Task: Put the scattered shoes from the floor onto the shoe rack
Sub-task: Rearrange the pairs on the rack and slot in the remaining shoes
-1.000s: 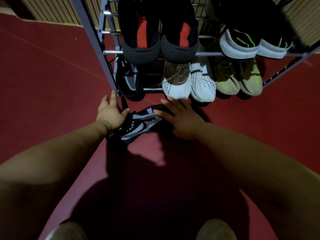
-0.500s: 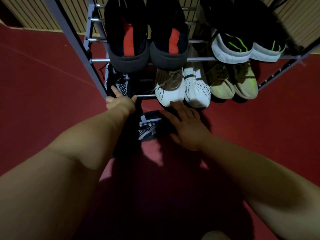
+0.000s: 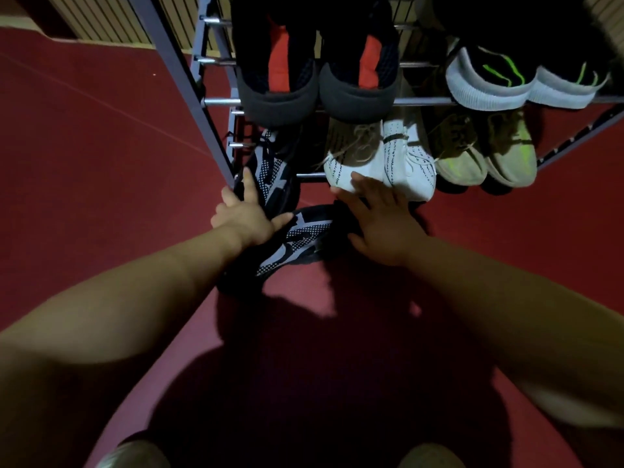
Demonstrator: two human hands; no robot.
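Note:
A black shoe with a white and grey pattern (image 3: 297, 244) lies on the red floor in front of the shoe rack (image 3: 422, 102). Its twin (image 3: 270, 167) sits at the left end of the lowest shelf. My left hand (image 3: 243, 216) lies over the heel end of the floor shoe, with its forefinger stretched up against the shelf shoe and its thumb spread across the floor shoe. My right hand (image 3: 381, 224) rests flat with spread fingers on the floor shoe's toe end. Its fingertips reach the toe of a white shoe (image 3: 354, 157).
The lowest shelf also holds a second white shoe (image 3: 410, 163) and an olive-green pair (image 3: 486, 153). The shelf above carries a black-and-red pair (image 3: 320, 69) and a black pair with green stripes (image 3: 499, 79). The rack's grey post (image 3: 182, 79) stands at the left. My knees show at the bottom.
My left hand has drawn back a little from the shelf shoe onto the floor shoe. My right hand has slid forward toward the white shoe. More of the floor shoe shows.

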